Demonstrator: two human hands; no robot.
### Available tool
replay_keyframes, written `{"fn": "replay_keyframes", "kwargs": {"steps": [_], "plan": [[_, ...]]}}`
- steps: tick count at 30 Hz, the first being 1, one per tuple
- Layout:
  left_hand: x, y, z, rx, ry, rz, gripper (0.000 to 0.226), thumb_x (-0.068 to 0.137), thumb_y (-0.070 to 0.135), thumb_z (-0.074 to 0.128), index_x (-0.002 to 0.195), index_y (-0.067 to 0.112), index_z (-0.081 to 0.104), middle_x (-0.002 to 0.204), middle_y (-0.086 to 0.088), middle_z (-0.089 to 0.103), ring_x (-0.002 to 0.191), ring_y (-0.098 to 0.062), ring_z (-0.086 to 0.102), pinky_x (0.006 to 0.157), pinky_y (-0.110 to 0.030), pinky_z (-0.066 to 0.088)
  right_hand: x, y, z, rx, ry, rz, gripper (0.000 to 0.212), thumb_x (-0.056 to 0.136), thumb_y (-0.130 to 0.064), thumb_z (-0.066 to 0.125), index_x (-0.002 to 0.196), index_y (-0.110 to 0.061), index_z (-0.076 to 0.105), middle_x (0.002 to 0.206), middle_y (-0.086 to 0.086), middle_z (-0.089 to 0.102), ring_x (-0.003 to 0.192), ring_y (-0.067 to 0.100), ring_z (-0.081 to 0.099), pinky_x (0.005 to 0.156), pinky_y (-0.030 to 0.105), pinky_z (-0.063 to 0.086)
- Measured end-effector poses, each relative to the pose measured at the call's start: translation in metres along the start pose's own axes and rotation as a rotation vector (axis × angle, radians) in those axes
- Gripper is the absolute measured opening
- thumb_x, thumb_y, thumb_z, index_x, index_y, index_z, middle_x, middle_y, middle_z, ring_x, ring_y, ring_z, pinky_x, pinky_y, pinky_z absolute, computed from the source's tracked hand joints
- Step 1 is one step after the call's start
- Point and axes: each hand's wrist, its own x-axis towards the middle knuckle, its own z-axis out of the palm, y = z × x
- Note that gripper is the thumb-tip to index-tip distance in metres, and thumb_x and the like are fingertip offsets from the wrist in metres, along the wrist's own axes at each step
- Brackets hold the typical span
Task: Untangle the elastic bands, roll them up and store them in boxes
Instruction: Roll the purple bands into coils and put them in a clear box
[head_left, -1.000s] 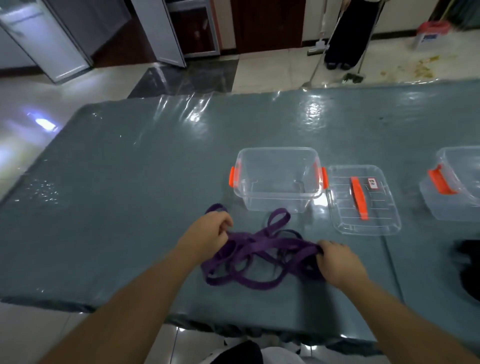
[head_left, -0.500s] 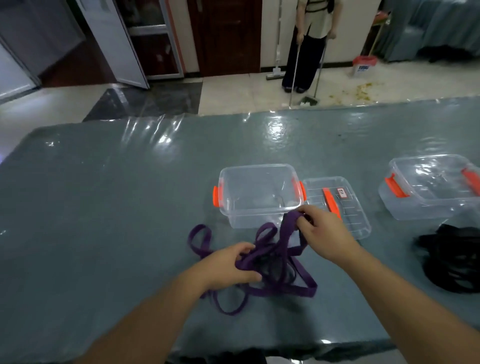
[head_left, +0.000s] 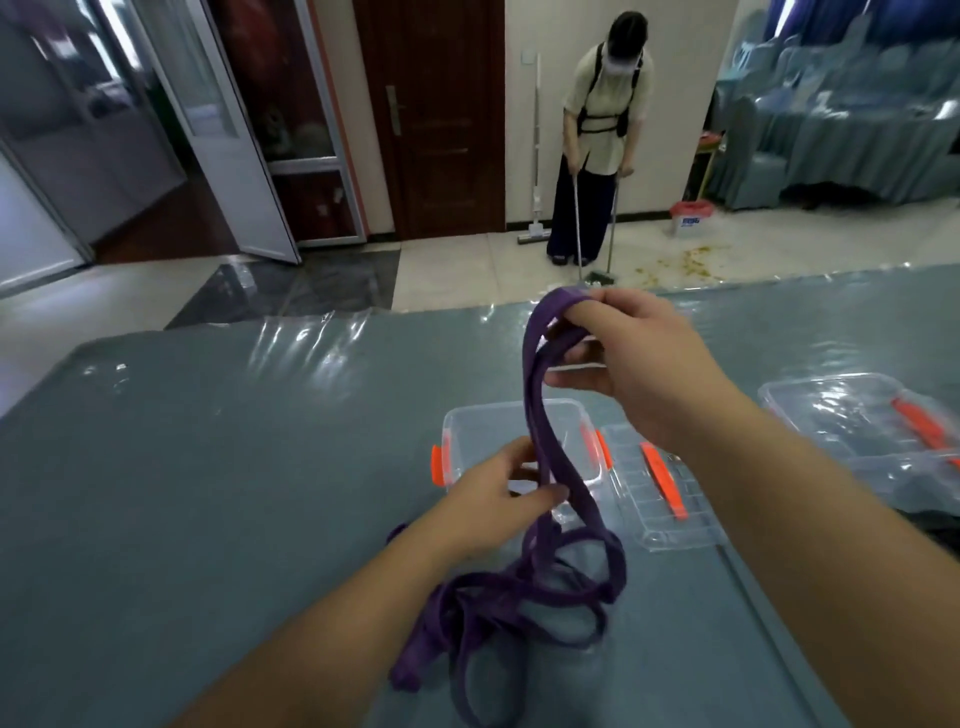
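Lifting one end loop of the purple elastic band (head_left: 540, 415) in the head view, the right hand (head_left: 639, 358) is curling its fingers round the top of the loop, high over the table (head_left: 208, 467). From that grip the band is hanging almost straight down, its long axis running toward the person and passing in front of the open clear box (head_left: 467, 431). The left hand (head_left: 498, 499) is sitting lower and nearer the tangle, pinching the hanging strand between thumb and fingers. Below it the rest of the band is lying knotted in loose coils on the table, just short of the box, whose lid (head_left: 654, 499) is resting beside it. The left hand looks better placed to slide down and work the coils free while the right is keeping the strand taut. A second box (head_left: 857, 421) is standing at the far right.
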Motion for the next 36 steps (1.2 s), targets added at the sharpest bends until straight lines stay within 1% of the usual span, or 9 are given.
{"fn": "replay_keyframes", "kwargs": {"steps": [4,7,11,14,21,24,27,31,36], "plan": [[0.002,0.023,-0.001,-0.073,0.045,0.039,0.023,0.097,0.037,0.067,0.12,0.035,0.065,0.116,0.017,0.076,0.11,-0.004,0.071,0.1,-0.032,0.056,0.002,-0.022,0.01,0.187,-0.04,0.018,0.005,0.099,-0.006,0.063,0.099,-0.004,0.068,0.092,0.016,0.071,0.067,0.021,0.073,0.082,0.043,0.064],[-0.001,0.043,-0.011,-0.222,0.133,0.042,0.012,0.107,0.016,0.055,0.109,0.013,0.066,0.098,0.001,0.08,0.087,-0.014,0.075,0.077,-0.027,0.06,0.005,-0.022,0.005,0.248,-0.091,-0.021,0.012,0.098,-0.007,0.066,0.11,-0.008,0.069,0.103,0.015,0.076,0.087,0.026,0.077,0.087,0.038,0.061],[-0.008,0.072,-0.036,-0.294,0.232,0.133,0.016,0.108,0.014,0.052,0.103,0.013,0.067,0.085,0.002,0.08,0.077,-0.018,0.073,0.061,-0.025,0.057,0.009,0.021,-0.012,-0.007,-0.179,0.0,0.055,0.089,-0.035,0.075,0.14,-0.021,0.058,0.125,0.006,0.074,0.116,0.023,0.072,0.103,0.044,0.055],[-0.007,0.095,-0.054,-0.417,0.335,0.18,0.019,0.109,0.016,0.051,0.1,0.015,0.067,0.086,-0.005,0.078,0.074,-0.019,0.071,0.054,-0.024,0.053,0.002,0.065,-0.02,-0.183,-0.41,0.084,0.058,0.085,-0.046,0.078,0.137,-0.025,0.062,0.128,-0.001,0.074,0.123,0.019,0.068,0.114,0.048,0.046],[-0.006,0.129,-0.089,-0.525,0.475,0.251,0.019,0.11,0.018,0.049,0.102,0.013,0.066,0.083,-0.001,0.079,0.076,-0.015,0.072,0.052,-0.023,0.053,-0.007,0.133,-0.016,-0.503,-0.395,0.103,0.01,0.087,-0.026,0.079,0.094,-0.027,0.071,0.094,0.002,0.076,0.092,0.019,0.075,0.094,0.048,0.06],[-0.007,0.124,-0.099,-0.514,0.539,0.236,0.019,0.11,0.019,0.049,0.104,0.013,0.065,0.085,0.0,0.079,0.078,-0.015,0.074,0.056,-0.025,0.057,-0.002,0.137,-0.024,-0.667,-0.332,0.022,0.011,0.096,-0.029,0.071,0.09,-0.035,0.064,0.081,-0.009,0.072,0.078,0.006,0.069,0.087,0.042,0.06],[-0.009,0.106,-0.106,-0.483,0.634,0.164,0.019,0.11,0.022,0.05,0.107,0.013,0.067,0.09,0.002,0.08,0.084,-0.012,0.077,0.062,-0.024,0.059,0.006,0.123,-0.033,-0.81,-0.279,-0.016,0.011,0.098,-0.037,0.067,0.091,-0.028,0.064,0.084,-0.002,0.073,0.079,0.015,0.07,0.082,0.043,0.059],[-0.005,0.065,-0.108,-0.43,0.696,-0.02,0.011,0.107,0.021,0.057,0.103,0.019,0.067,0.099,0.001,0.081,0.089,-0.012,0.076,0.061,-0.023,0.057,0.01,0.088,-0.038,-0.671,-0.192,-0.098,0.01,0.097,-0.033,0.067,0.092,-0.024,0.067,0.089,0.0,0.077,0.087,0.018,0.075,0.088,0.048,0.06],[-0.008,0.022,-0.075,-0.385,0.495,-0.221,0.011,0.104,0.019,0.06,0.107,0.01,0.067,0.108,-0.011,0.078,0.084,-0.014,0.076,0.063,-0.025,0.056,0.006,0.029,-0.028,-0.49,-0.184,-0.232,0.01,0.102,-0.025,0.062,0.103,-0.017,0.068,0.091,-0.003,0.08,0.087,0.009,0.077,0.087,0.037,0.062]]}}
